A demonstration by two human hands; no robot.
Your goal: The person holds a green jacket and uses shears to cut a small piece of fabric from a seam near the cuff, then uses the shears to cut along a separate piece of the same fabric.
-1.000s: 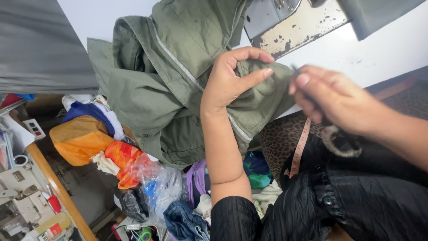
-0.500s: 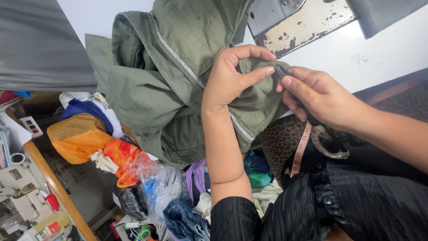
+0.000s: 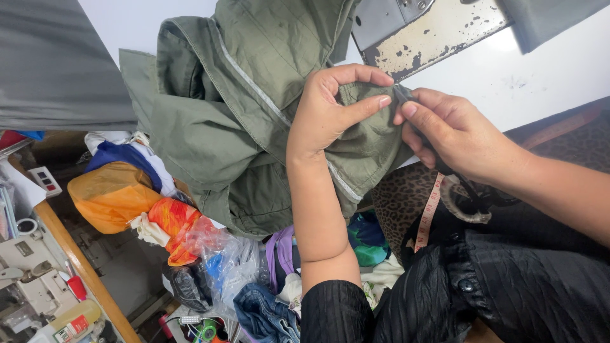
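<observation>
One crumpled olive-green garment (image 3: 254,114) with a pale seam stripe is pinched by two hands, the left hand (image 3: 333,108) at nine o'clock of the right hand (image 3: 454,133), both closed on its fabric.

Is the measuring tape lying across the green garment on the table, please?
No, the measuring tape hangs down in front of the person's dark clothing, below the right hand and clear of the green garment.

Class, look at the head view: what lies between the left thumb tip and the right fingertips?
A fold of the green garment lies there, pinched by the left hand and the right hand. No other object separates them in the head view.
</observation>
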